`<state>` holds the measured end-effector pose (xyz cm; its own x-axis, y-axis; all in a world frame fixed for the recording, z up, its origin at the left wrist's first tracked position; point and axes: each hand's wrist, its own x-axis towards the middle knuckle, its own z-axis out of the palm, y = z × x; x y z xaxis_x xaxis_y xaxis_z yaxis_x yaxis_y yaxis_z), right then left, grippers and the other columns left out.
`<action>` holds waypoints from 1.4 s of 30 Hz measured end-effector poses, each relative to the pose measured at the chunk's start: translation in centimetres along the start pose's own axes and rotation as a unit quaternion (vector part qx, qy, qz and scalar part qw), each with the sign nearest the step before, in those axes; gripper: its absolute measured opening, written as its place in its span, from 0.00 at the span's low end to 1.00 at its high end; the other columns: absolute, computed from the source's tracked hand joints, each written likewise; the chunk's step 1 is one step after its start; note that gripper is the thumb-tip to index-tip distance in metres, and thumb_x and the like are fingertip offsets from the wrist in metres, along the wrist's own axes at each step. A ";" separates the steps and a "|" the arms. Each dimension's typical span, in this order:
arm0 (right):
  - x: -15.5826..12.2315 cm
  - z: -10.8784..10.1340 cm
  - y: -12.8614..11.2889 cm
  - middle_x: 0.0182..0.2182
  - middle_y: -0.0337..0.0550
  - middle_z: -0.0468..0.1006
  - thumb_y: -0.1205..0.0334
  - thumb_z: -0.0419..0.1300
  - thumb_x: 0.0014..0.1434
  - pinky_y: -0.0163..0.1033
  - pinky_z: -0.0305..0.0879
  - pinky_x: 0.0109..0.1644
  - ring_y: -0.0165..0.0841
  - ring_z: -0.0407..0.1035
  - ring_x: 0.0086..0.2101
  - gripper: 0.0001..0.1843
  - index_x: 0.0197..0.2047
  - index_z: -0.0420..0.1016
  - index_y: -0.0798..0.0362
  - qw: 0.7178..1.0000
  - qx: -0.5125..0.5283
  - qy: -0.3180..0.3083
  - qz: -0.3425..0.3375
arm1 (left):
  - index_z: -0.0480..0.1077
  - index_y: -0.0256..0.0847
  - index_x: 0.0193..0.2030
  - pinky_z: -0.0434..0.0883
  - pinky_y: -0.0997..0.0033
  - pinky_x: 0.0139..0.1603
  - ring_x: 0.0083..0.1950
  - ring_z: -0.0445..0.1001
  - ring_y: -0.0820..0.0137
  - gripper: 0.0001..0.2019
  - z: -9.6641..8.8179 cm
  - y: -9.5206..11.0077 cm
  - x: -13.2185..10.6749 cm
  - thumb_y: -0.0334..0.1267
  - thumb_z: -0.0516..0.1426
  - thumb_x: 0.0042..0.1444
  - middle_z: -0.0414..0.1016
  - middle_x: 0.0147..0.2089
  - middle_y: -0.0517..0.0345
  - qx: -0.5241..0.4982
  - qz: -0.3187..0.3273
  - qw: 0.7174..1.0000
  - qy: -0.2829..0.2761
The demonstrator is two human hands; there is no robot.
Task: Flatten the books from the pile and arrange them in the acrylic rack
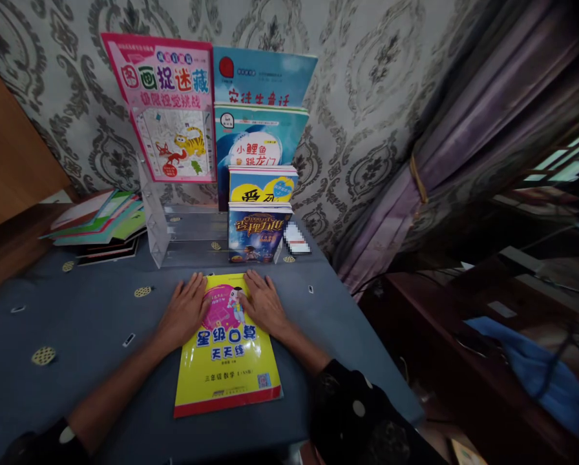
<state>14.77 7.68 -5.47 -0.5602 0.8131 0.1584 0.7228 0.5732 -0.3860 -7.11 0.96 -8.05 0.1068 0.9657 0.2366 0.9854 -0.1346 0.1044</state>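
A yellow workbook [227, 361] with a pink circle and blue characters lies flat on the blue tablecloth [76, 336] in front of me. My left hand [185, 310] rests flat on its upper left corner, fingers stretched out. My right hand [263, 303] lies flat on its upper right corner, fingers spread. Neither hand grips anything.
A clear acrylic stand [173, 239] behind the workbook holds several upright books, among them a pink one [170, 106] and a dark blue one [258, 232]. A stack of books [100, 223] lies at the left. Purple curtains [464, 148] and a dark wooden cabinet [464, 336] are at the right.
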 end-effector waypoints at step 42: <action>-6.5 -0.4 1.1 0.65 0.56 0.64 0.63 0.44 0.70 0.56 0.51 0.68 0.42 0.55 0.66 0.25 0.66 0.61 0.58 0.997 -0.038 0.012 -0.061 | 0.50 0.47 0.72 0.42 0.53 0.74 0.73 0.54 0.66 0.26 -5.2 10.6 -4.4 0.47 0.46 0.70 0.60 0.70 0.55 -0.205 0.409 0.866 -0.200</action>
<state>19.33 3.05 -6.53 -0.6362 0.7388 0.2224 0.6794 0.6730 -0.2923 2.14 -5.91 -2.95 0.8654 0.4989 0.0474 0.4375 -0.7982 0.4140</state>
